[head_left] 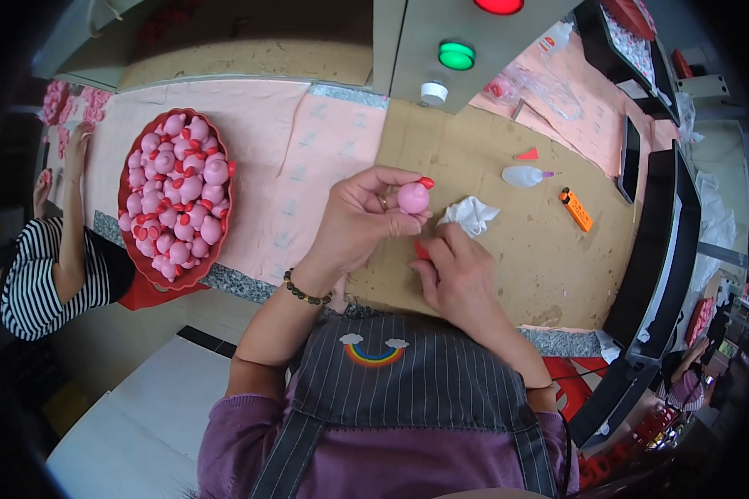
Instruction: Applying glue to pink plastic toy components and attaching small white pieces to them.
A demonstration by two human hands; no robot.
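Between the thumb and fingers of my left hand (351,214) is a small round pink toy figure (413,199) with a red piece at its top. Just to the right and nearer to me, my right hand (464,274) is closed, pinching a small red part (422,249) whose kind I cannot make out. A crumpled white cloth (477,214) lies against the fingertips of my right hand; whether they grip it is hidden. Both hands are over a brown cardboard sheet (549,287).
At left, a red scalloped basket (225,204) holds many similar pink figures. On the cardboard's right lie a squeeze bottle (522,175), an orange utility knife (576,209) and a red scrap (526,154). A metal box with a green light (457,56) overhangs it. Another person's arm (72,166) is far left.
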